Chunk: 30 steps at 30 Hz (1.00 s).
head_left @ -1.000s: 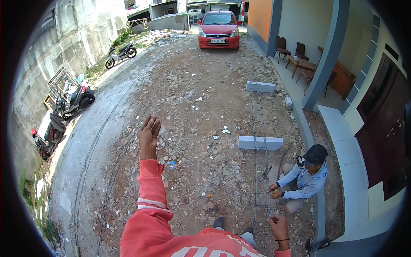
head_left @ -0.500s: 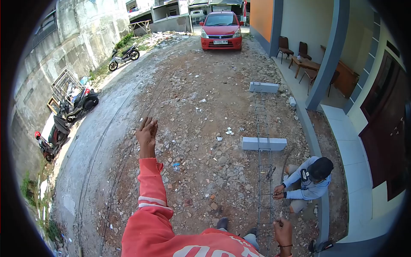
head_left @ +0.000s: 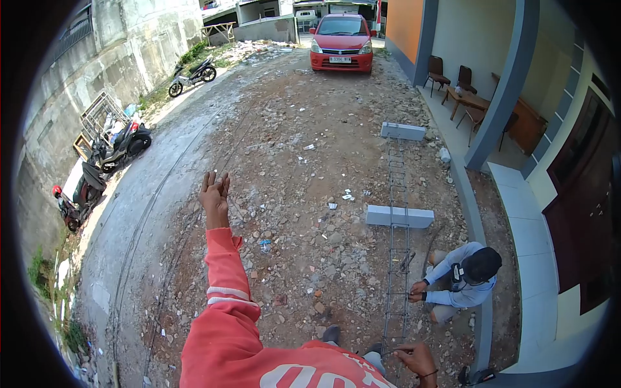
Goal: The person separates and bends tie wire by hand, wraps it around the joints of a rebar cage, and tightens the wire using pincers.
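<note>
My left hand is stretched out over the rubble ground, its fingers apart and nothing in them. At the lower right, my right hand is beside the near end of a long rebar cage, thumb and fingertips pressed together; whatever they hold is too small to make out. The cage lies across two pale blocks, a nearer one and a farther one. A co-worker in a light blue top and black cap crouches to the right of the cage, both hands at its bars.
A red car is parked at the far end. Motorbikes stand along the left wall. A grey pillar, chairs and a wooden table are at the right. Long thin rods lie on the left ground.
My left hand has risen slightly and its fingers have spread. My right hand has moved lower and left, turning toward the cage. The co-worker's hands stay at the bars.
</note>
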Motion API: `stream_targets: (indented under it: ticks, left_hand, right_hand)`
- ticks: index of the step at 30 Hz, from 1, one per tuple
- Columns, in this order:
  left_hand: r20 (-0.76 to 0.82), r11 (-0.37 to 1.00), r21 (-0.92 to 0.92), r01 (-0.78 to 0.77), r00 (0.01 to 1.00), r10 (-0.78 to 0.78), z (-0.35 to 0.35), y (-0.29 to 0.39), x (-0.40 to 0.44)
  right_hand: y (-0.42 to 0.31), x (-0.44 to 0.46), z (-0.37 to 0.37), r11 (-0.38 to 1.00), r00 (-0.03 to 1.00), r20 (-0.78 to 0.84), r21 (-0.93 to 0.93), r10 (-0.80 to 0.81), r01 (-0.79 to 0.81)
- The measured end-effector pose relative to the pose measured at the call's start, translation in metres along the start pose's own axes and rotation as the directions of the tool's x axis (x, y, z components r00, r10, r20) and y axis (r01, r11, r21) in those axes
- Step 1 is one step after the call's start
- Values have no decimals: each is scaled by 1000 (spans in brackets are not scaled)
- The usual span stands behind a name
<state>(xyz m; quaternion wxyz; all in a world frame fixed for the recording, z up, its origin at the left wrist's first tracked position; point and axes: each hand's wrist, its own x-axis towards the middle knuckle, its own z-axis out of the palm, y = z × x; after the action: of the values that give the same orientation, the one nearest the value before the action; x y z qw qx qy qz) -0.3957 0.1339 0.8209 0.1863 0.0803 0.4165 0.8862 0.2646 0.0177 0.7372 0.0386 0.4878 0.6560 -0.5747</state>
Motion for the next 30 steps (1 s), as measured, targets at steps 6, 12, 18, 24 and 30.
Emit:
stream_targets:
  ticks: [6,12,18,24,30]
  left_hand:
    - [138,968,-114,225,968,-209,-11,3,17]
    - [167,949,-145,281,952,-257,11,12,5]
    - [193,941,-120,316,937,-290,11,8,3]
    - [236,944,-31,327,921,-311,4,3,-1]
    - [218,928,-41,371,909,-354,-15,0,20]
  right_hand:
    - [19,-3,-1,501,830,-501,798,243,335]
    - [97,-34,-1,38,939,-280,955,-199,293]
    - [13,-34,-6,959,990,110,258,87,-113]
    - [60,6,7,892,776,-597,439,202,105]
    - [45,-44,-9,165,880,-441,868,-174,468]
